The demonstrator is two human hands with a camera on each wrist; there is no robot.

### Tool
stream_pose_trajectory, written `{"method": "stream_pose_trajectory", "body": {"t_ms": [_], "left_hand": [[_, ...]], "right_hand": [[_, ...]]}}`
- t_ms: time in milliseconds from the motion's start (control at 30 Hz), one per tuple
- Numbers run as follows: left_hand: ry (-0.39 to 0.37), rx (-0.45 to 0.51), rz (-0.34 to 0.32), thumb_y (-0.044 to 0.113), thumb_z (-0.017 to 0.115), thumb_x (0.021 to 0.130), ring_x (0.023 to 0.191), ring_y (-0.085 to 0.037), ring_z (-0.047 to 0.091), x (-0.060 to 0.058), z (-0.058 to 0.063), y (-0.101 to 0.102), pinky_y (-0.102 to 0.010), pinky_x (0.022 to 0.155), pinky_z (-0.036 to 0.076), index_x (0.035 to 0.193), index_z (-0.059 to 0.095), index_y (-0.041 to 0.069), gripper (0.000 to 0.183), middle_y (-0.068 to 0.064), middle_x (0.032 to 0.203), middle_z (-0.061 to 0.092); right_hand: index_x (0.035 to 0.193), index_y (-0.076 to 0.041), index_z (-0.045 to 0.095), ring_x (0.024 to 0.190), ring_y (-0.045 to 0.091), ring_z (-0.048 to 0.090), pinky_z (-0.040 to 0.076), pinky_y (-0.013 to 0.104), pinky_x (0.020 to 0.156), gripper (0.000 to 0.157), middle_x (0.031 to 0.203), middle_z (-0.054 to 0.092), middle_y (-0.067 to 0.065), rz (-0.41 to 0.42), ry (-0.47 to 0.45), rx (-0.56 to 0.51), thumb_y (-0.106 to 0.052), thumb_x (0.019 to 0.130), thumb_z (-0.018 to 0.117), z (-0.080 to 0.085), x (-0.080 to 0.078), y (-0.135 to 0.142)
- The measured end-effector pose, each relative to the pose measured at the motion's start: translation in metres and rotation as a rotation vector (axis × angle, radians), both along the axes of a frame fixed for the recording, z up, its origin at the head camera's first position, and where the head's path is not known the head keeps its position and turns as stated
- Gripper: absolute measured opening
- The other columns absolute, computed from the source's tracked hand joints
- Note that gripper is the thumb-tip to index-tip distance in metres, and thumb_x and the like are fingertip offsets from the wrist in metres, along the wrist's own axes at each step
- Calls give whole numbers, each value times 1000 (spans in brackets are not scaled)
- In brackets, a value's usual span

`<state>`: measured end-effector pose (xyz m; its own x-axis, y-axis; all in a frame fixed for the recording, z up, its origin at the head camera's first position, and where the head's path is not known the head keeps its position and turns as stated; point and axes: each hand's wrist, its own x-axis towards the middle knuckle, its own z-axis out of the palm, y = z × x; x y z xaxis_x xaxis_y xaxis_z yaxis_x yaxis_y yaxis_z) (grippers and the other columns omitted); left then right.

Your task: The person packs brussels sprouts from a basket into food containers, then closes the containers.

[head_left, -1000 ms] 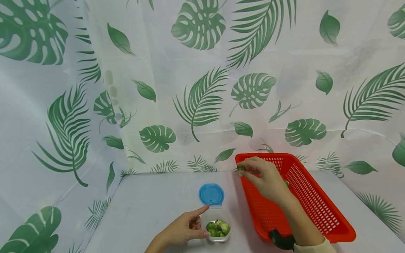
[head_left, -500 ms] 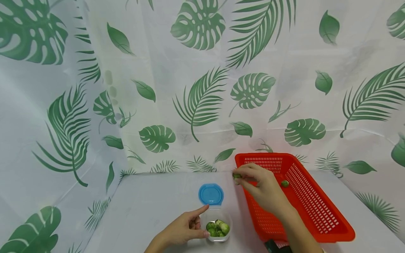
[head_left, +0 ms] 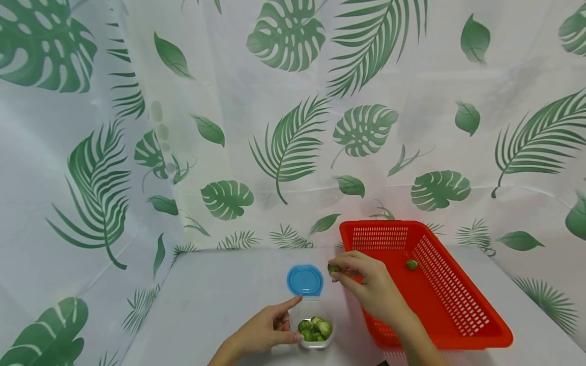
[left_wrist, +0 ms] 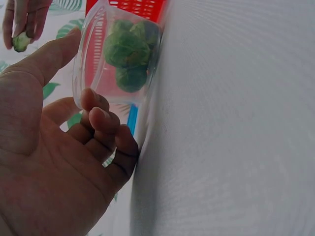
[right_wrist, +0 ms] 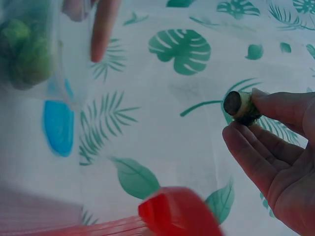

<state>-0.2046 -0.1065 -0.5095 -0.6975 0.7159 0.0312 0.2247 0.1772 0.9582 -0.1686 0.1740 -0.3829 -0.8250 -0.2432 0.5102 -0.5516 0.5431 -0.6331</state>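
Observation:
In the head view my right hand (head_left: pixel 373 287) pinches a Brussels sprout (head_left: pixel 334 269) between thumb and fingertips, in the air just left of the red basket. The right wrist view shows the cut stem end of that sprout (right_wrist: pixel 241 105). My left hand (head_left: pixel 265 328) holds a small clear plastic container (head_left: pixel 317 344) at its left side, thumb at the near rim and index finger toward the far rim. Several Brussels sprouts (head_left: pixel 315 329) lie inside, seen through the wall in the left wrist view. The container's blue lid (head_left: pixel 305 280) lies folded back behind it.
A red perforated basket (head_left: pixel 485 325) stands at the right of the white table (head_left: pixel 220 295). One Brussels sprout (head_left: pixel 411 265) lies in it near the back. A leaf-printed sheet (head_left: pixel 284 213) hangs behind and at the sides.
My right hand has carried its Brussels sprout from over the basket's far left rim leftward and nearer, toward the blue lid. The left hand and the container have stayed in place.

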Motion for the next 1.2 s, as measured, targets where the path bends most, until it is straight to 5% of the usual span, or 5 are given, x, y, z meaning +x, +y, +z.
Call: {"method": "stream_pose_trajectory", "body": {"t_ms": [667, 1200], "left_hand": [[-8, 18, -5, 18, 77, 95, 61, -4, 39, 2, 3, 0, -17, 55, 36, 163, 35, 13, 80, 3, 82, 55], [-12, 27, -6, 16, 76, 96, 60, -5, 38, 1, 2, 0, -18, 55, 35, 163, 35, 15, 78, 2, 82, 53]], "right_hand": [[110, -26, 77, 86, 9, 73, 61, 26, 81, 28, 104, 74, -8, 86, -86, 51, -4, 92, 78, -17, 4, -7], [102, -25, 79, 88, 3, 68, 62, 28, 81, 26, 99, 69, -9, 74, -102, 174, -3, 89, 81, -25, 3, -19]]}}
